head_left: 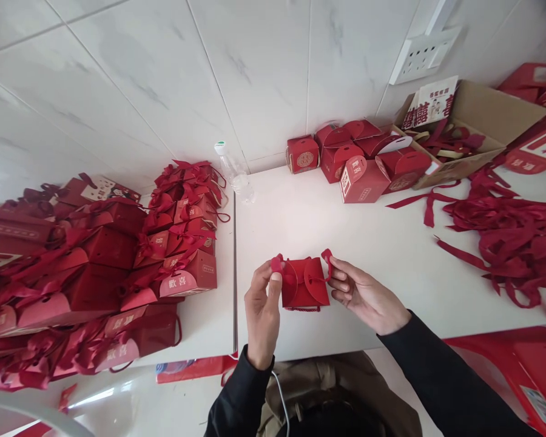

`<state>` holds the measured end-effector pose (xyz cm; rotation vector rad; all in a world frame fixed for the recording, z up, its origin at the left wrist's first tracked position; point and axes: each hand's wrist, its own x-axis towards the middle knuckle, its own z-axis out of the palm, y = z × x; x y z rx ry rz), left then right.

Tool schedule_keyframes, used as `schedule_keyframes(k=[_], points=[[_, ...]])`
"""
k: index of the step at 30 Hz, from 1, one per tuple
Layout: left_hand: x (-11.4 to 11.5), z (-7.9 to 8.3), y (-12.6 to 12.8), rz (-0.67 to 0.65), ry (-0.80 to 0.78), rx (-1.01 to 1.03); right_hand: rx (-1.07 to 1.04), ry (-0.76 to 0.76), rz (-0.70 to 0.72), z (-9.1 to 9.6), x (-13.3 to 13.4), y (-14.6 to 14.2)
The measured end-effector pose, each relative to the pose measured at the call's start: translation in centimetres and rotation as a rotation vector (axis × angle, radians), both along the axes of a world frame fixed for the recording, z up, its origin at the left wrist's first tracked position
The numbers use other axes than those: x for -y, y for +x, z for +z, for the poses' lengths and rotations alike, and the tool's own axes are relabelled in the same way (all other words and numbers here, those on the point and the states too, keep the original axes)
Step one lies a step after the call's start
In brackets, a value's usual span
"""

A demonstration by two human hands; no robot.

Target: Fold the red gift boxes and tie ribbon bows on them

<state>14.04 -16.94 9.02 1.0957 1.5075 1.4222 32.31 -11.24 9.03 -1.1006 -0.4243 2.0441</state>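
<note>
A small red gift box (304, 298) with rounded closing flaps sits on the white table in front of me. A red ribbon (317, 279) runs through its top. My left hand (264, 297) pinches one ribbon end between thumb and finger, at the box's left side. On the right, my right hand (357, 288) pinches the other ribbon end, its remaining fingers curled beside the box. A thin red cord shows along the box's near edge.
Many finished-looking red boxes with bows (182, 230) are stacked at left. A clear plastic bottle (239, 179) stands by the wall. Several red boxes (364, 179) without bows and a cardboard box (480, 158) stand at back right, near a heap of loose red ribbons (505, 224).
</note>
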Motion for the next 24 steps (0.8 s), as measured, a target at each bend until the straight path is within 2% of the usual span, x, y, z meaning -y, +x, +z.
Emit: schedule_keyframes(k=[4,7,10,13,16,19,21,24], points=[[-0.3,1.0,0.2,0.036,0.079,0.079,0.007,0.07,0.028,0.9,0.2,0.3],[-0.8,1.7,0.4,-0.038,0.042,0.082,0.094,0.191,0.066,1.9,0.2,0.2],[-1.4,2.4,0.7,-0.159,-0.052,-0.033,0.364,0.506,0.145,3.3,-0.1,-0.5],[-1.8,3.0,0.9,-0.268,-0.035,-0.238,0.61,0.892,0.203,4.4,-0.5,-1.6],[-2.1,3.1,0.9,-0.255,-0.03,-0.271,0.719,1.142,0.326,4.7,-1.1,-1.9],[-2.3,3.0,0.6,-0.236,-0.109,-0.11,0.848,1.164,0.434,4.8,-1.6,-1.1],[-2.4,2.9,0.2,-0.274,-0.124,-0.013,0.88,1.103,0.443,5.2,-1.7,-0.2],[-2.3,2.9,-0.4,-0.359,-0.108,0.04,0.816,0.956,0.557,6.1,-1.6,0.9]])
